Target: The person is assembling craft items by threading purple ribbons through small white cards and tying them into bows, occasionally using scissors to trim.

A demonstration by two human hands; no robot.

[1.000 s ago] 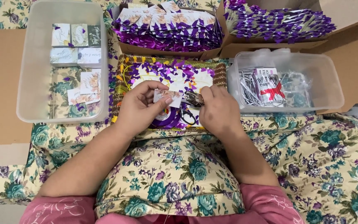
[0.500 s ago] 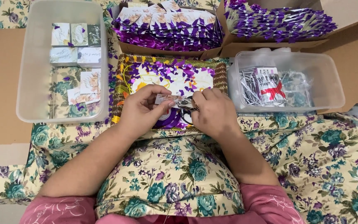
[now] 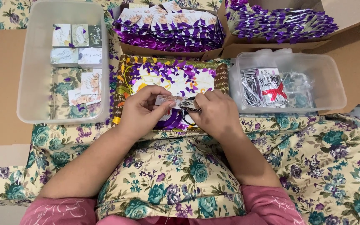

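Nearest lies a floral cushion point(image 3: 167, 183), soft and padded. Just beyond it, the left hand point(image 3: 144, 110) pinches a small pale card point(image 3: 168, 100), while the right hand point(image 3: 215, 112) closes on a metal clip point(image 3: 189, 106) touching it: fastening seems in hand, calling for steady alignment. A shiny purple ribbon roll point(image 3: 172, 121) sits beneath. Farther off, a clear plastic tub point(image 3: 330, 83) holds metal pieces.

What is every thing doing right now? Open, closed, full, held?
Left hand: pinching a small card.
Right hand: closed on a small metal tool, kind unclear.
Left plastic tub: open, partly filled with little packets.
Right plastic tub: open, holding silvery pieces.
Two cardboard boxes: open, packed with purple-ribboned cards.
Tray: littered with purple scraps.
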